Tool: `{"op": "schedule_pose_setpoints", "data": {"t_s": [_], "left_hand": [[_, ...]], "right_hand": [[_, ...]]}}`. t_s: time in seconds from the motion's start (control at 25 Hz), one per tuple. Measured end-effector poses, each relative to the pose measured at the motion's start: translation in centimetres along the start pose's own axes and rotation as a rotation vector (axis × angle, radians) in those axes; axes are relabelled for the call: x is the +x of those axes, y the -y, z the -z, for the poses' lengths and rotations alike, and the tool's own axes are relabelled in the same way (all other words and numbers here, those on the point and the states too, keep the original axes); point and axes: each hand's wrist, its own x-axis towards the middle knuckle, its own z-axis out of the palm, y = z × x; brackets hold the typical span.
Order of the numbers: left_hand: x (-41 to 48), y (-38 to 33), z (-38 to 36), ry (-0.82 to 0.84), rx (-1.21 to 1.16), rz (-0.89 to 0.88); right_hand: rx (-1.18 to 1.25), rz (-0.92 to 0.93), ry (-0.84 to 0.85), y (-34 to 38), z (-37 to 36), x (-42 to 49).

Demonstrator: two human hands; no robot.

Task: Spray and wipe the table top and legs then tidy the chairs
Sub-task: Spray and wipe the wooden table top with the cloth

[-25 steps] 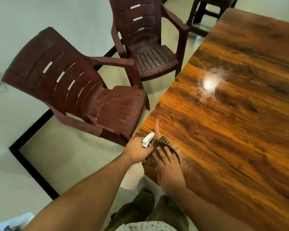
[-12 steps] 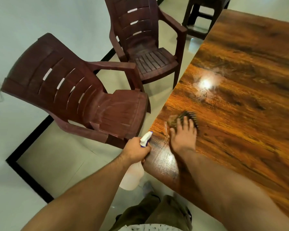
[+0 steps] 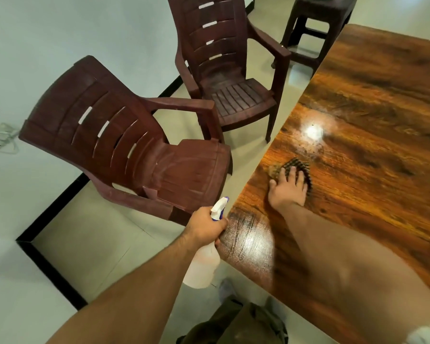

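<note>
Over the last second the right hand (image 3: 289,188) has slid the cloth (image 3: 297,165) away from the near corner and farther along the bench (image 3: 370,207), close to its left edge. Its fingers (image 3: 293,173) lie spread and flat, pressing the cloth down. A wet streak (image 3: 248,234) shines at the corner it left. The left hand (image 3: 205,227) still grips the spray bottle (image 3: 202,266) just off that corner. Wiping the top looks barely begun; most of the surface, the legs and the two chairs (image 3: 124,150) remain.
</note>
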Motion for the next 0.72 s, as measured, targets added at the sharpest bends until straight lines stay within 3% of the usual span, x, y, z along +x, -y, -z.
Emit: {"op": "schedule_pose_setpoints", "data": {"t_s": [0.04,0.2,0.24,0.32,0.4,0.44,0.48,0.56,0.64,0.72], "left_hand": [[0.1,0.0,0.0,-0.008,-0.002,-0.002],[-0.2,-0.3,0.9,-0.019,-0.038,-0.024],[-0.3,-0.5,1.2,-0.012,-0.043,-0.034],[-0.1,0.1,1.6,-0.013,-0.065,-0.042],[-0.3,1.1,1.7,-0.039,-0.064,-0.025],[-0.6,1.5,1.7,-0.052,-0.046,-0.016],[-0.9,1.7,1.6,-0.056,-0.039,-0.009],[-1.6,1.5,1.0,-0.049,-0.043,-0.023],[-2.0,0.7,0.4,-0.056,-0.008,-0.052],[-2.4,-0.1,-0.6,-0.041,0.007,-0.075]], "right_hand": [[-0.069,0.102,0.007,1.4,-0.9,-0.8],[-0.205,1.0,0.187,1.6,-4.4,-6.5],[-0.227,1.071,0.198,0.4,-4.0,-5.3],[-0.238,0.805,0.11,-0.5,-2.6,-1.4],[-0.066,0.258,0.018,0.1,-0.9,0.9],[0.034,0.075,0.014,1.5,-1.1,0.5],[0.076,0.026,0.003,3.2,-1.8,-1.2],[0.058,0.224,-0.055,5.2,-5.5,-7.8],[0.049,0.592,0.021,4.2,-8.3,-15.5],[-0.068,0.894,0.125,0.2,-8.3,-17.6]]}}
